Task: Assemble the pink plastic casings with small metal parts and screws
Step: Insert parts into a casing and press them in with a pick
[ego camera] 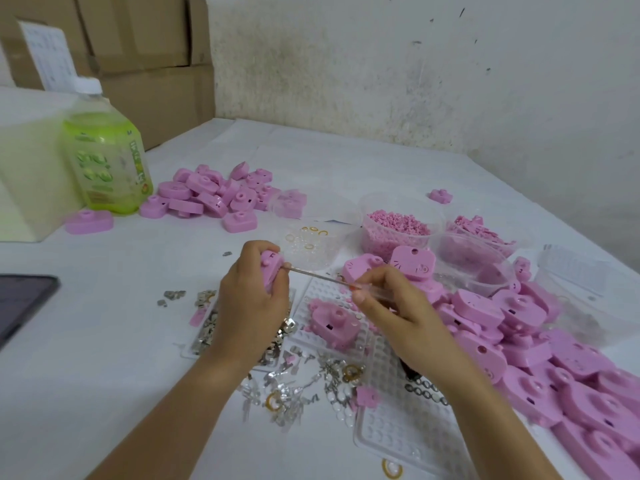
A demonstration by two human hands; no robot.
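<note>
One rounded pink casing [270, 272] in left hand [250, 301], thin, likely steel screwdriver [312, 274]

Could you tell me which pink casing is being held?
The pink casing gripped in the left hand, screwdriver tip against it; the others lie on the table.

One wide-angle head-worn camera looked forward and down across the counter [104, 358] toward the far wall [415, 64], close above the left hand [251, 299] and right hand [394, 306] at mid-frame.
</note>
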